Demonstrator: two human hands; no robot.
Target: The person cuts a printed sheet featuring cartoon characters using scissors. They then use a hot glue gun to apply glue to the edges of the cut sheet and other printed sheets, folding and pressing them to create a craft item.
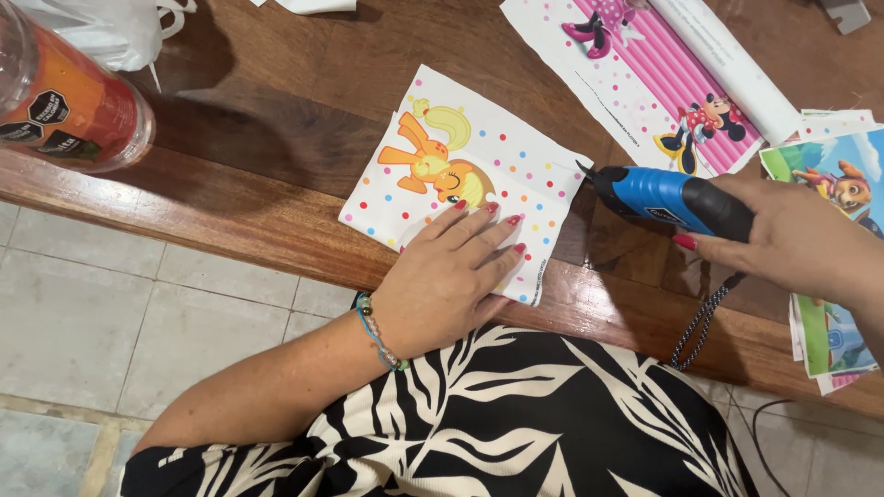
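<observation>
My left hand (451, 276) lies flat, fingers spread, on a white dotted sheet (497, 156) printed with an orange cartoon pony. The sheet rests on a brown wooden table (276, 110) near its front edge. My right hand (796, 235) grips a blue and black electric cutter (668, 198). The cutter's black tip points left at the sheet's right edge. A braided cord (700, 322) hangs from the tool.
A pink striped sheet (645, 74) with cartoon mice lies at the back right beside a white paper roll (727, 60). More cartoon prints (843, 184) are stacked at the right edge. A plastic bottle with an orange label (64, 101) lies at the far left.
</observation>
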